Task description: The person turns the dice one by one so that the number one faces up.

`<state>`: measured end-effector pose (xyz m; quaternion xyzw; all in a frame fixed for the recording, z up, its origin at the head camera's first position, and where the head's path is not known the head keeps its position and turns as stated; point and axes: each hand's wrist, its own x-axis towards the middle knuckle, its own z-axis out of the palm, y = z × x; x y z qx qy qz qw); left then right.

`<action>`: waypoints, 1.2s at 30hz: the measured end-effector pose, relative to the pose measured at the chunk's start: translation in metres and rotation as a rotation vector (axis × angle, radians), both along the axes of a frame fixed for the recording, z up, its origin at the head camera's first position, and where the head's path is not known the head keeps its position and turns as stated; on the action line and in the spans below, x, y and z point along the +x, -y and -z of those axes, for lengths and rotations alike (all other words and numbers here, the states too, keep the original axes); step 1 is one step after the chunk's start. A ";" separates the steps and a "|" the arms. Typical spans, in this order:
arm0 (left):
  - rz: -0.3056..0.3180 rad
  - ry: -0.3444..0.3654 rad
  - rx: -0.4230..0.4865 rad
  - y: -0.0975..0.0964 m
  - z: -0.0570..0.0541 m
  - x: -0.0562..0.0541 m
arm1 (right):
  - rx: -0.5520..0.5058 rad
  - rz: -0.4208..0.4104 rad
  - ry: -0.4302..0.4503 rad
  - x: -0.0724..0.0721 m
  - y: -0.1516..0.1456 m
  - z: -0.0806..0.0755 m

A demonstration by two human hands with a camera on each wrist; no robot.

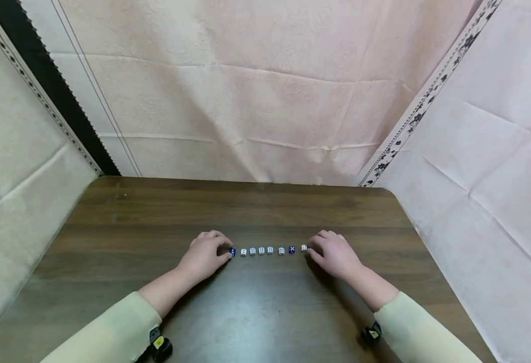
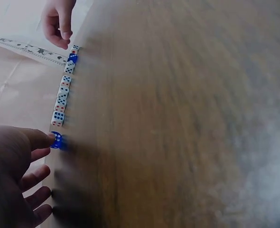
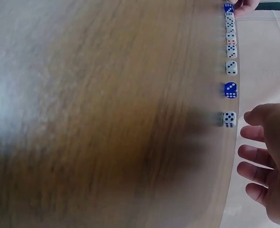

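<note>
My left hand (image 1: 205, 256) pinches blue end die (image 2: 57, 140) in my fingertips. My right hand (image 1: 335, 255) is loose and free, thumb just beside white end die (image 3: 229, 119), little gap between. Five white dice (image 1: 261, 250) and second blue die (image 3: 230, 90) sit between those two ends, all in one line on brown table (image 1: 247, 307). Second blue die next to white end die, not touching.

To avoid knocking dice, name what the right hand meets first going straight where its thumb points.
The right hand would likely meet the nearest white die first, though the exact gap is hard to judge.
</note>
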<state>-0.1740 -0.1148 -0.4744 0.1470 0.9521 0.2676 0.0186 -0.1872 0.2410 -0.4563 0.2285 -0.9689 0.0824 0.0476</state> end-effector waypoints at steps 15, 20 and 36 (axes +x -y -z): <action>0.004 -0.018 -0.020 -0.002 0.002 0.000 | -0.013 -0.027 -0.014 -0.004 0.005 0.001; 0.002 -0.016 -0.023 -0.003 0.003 0.000 | 0.004 -0.037 -0.002 -0.006 0.006 0.003; 0.005 -0.035 -0.046 -0.006 0.001 0.000 | 0.004 -0.072 -0.016 -0.010 0.008 0.004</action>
